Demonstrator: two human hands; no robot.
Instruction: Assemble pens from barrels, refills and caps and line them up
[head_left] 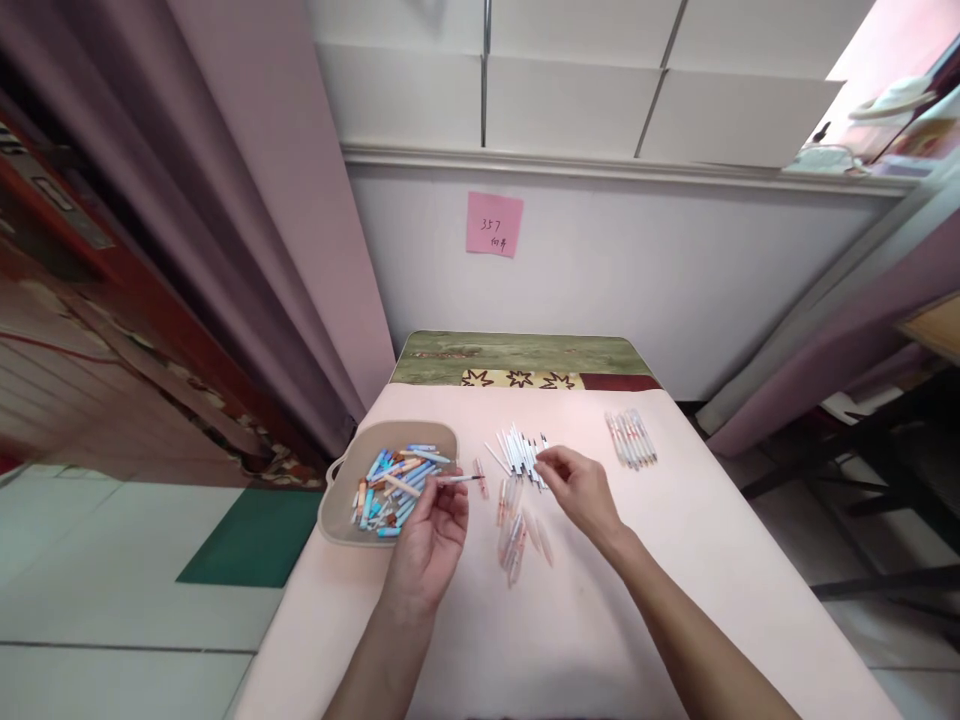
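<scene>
My left hand (435, 530) is closed on a thin white pen refill (459, 479) with a dark tip pointing right. It is held level beside the right rim of a beige basket (335, 530) of blue, brown and white pens and pen parts. My right hand (577, 488) has its thumb and fingers pinched together at the right edge of a pile of white refills (514, 450). Whether it grips a refill there is too small to tell. Clear pinkish pen barrels (513, 548) lie between the hands, and a small pink pen part (481, 478) lies near the left fingertips.
A row of assembled-looking clear pens (631, 438) lies at the right on the pale pink tablecloth (720, 520). Behind it shows a green patterned table end (517, 352) against the wall. A pink note (494, 224) is stuck to the wall. Purple curtains hang at both sides.
</scene>
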